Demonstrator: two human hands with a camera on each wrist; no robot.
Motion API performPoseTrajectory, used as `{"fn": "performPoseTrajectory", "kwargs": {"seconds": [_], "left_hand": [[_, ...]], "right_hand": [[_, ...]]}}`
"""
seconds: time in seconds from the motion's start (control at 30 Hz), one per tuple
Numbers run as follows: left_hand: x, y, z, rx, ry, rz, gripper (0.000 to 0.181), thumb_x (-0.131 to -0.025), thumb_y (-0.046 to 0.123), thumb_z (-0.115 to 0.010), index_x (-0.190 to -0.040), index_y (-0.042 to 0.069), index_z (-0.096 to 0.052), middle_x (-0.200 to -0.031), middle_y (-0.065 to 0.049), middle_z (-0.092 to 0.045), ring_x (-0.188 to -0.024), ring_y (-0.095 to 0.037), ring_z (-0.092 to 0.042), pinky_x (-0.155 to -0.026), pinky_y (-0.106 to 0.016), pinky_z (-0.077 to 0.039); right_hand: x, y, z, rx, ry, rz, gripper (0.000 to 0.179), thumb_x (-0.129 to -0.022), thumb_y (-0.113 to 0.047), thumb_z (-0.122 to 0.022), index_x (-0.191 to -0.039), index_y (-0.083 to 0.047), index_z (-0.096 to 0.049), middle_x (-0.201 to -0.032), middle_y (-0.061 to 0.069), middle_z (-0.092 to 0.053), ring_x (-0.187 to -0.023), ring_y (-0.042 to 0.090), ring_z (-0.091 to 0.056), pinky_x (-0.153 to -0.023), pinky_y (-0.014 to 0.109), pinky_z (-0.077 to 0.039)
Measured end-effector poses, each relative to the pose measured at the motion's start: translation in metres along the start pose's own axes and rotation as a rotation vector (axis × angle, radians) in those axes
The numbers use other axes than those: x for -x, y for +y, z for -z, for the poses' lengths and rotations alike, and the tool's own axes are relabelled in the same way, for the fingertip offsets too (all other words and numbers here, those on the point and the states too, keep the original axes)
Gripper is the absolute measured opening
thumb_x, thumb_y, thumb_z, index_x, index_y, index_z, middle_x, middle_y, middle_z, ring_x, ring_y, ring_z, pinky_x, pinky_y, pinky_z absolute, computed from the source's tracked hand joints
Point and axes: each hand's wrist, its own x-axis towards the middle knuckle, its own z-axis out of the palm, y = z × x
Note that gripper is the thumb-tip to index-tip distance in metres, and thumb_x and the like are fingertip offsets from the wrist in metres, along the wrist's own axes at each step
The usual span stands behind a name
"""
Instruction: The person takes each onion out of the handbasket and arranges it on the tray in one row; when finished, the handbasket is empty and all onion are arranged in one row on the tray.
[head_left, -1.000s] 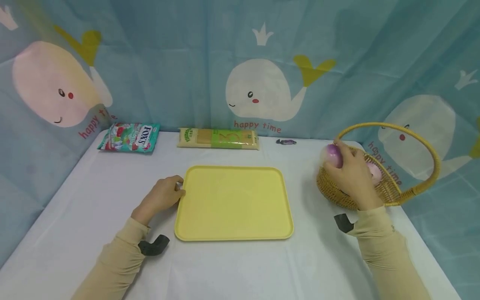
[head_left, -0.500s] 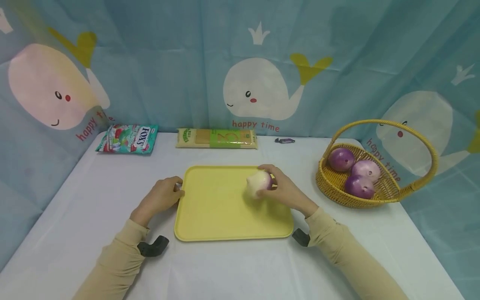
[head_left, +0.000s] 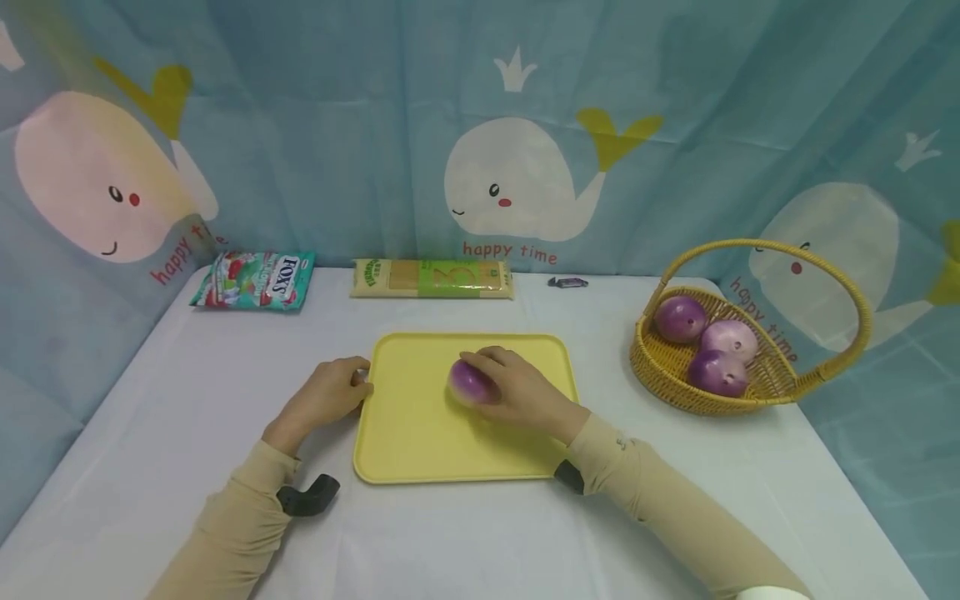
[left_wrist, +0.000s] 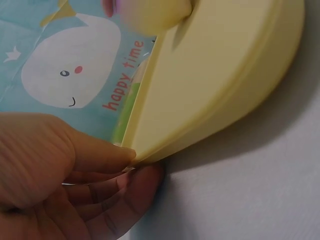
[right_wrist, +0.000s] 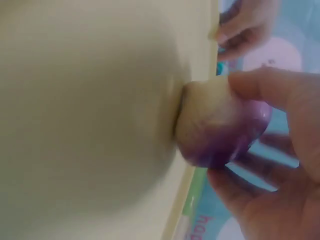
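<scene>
A yellow tray (head_left: 420, 446) lies on the white table. My left hand (head_left: 324, 393) pinches its left rim, thumb on top and fingers curled at the side and below, as the left wrist view shows. Over the middle of the tray, my right hand (head_left: 525, 398) grips a purple-and-white onion (head_left: 468, 383) between thumb and fingers. In the right wrist view the pale end of the onion (right_wrist: 215, 120) is at the tray surface (right_wrist: 75, 125); whether it bears on it I cannot tell. The wicker basket (head_left: 675, 387) at the right holds several more onions (head_left: 718, 372).
Along the back edge lie a teal FOX'S candy bag (head_left: 258, 281), a green-and-yellow noodle packet (head_left: 432, 279) and a small purple wrapped candy (head_left: 567, 282). The basket's tall handle (head_left: 772, 243) arches up at the right. A whale-print curtain (head_left: 337, 125) stands behind the table.
My right hand has taken an onion out of the basket and carried it left to the middle of the tray. My left hand has stayed at the tray's left rim.
</scene>
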Motion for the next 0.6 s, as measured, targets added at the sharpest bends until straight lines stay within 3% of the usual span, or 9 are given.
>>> {"fn": "performPoseTrajectory", "kwargs": {"seconds": [0.27, 0.43, 0.6], "left_hand": [[0.000, 0.001, 0.000, 0.003, -0.006, -0.008, 0.043, -0.095, 0.009, -0.056, -0.132, -0.013, -0.050, -0.088, -0.014, -0.067, -0.065, -0.014, -0.059, -0.060, -0.026, -0.047], [0.000, -0.001, 0.000, 0.006, -0.024, -0.007, 0.044, -0.093, 0.007, -0.056, -0.132, -0.013, -0.050, -0.087, -0.013, -0.068, -0.065, -0.013, -0.061, -0.061, -0.027, -0.048], [0.001, -0.001, 0.004, 0.041, -0.058, -0.012, 0.047, -0.089, 0.005, -0.054, -0.133, -0.013, -0.049, -0.084, -0.011, -0.067, -0.065, -0.013, -0.061, -0.062, -0.027, -0.048]], "right_hand": [[-0.026, -0.016, -0.014, 0.009, -0.016, 0.033, 0.056, -0.087, -0.027, -0.073, -0.138, -0.010, -0.054, -0.132, 0.011, -0.058, -0.120, 0.024, -0.059, -0.104, 0.037, -0.048], [-0.047, -0.031, -0.024, 0.021, -0.081, 0.029, 0.058, -0.091, -0.027, -0.069, -0.143, -0.011, -0.049, -0.142, 0.009, -0.055, -0.131, 0.024, -0.053, -0.111, 0.037, -0.041], [-0.060, -0.042, -0.031, 0.051, -0.090, 0.066, 0.058, -0.091, -0.027, -0.068, -0.144, -0.013, -0.048, -0.137, 0.010, -0.056, -0.126, 0.022, -0.055, -0.108, 0.034, -0.044]]}}
